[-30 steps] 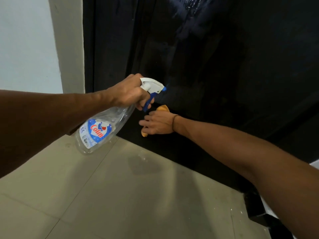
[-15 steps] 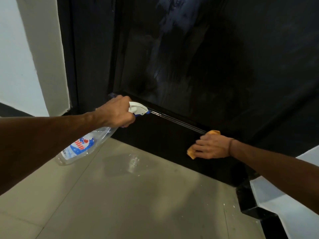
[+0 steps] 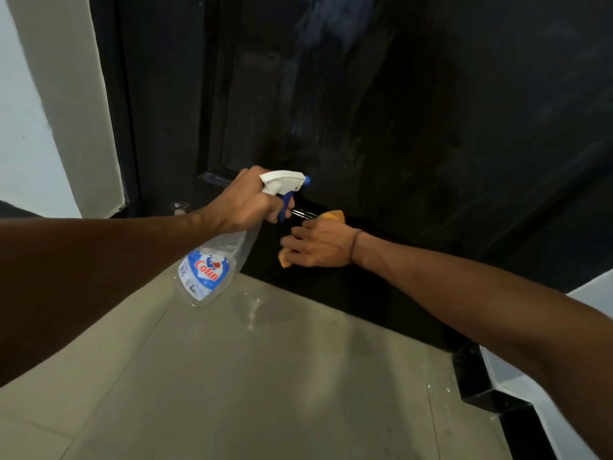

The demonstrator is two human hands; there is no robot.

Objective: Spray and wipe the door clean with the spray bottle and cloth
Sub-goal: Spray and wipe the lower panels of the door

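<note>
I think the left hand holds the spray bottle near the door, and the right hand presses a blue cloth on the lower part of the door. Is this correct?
Not quite: the cloth is orange, not blue, as the head view shows. The left hand does hold the spray bottle near the door, and the right hand presses the cloth on its lower part.
</note>
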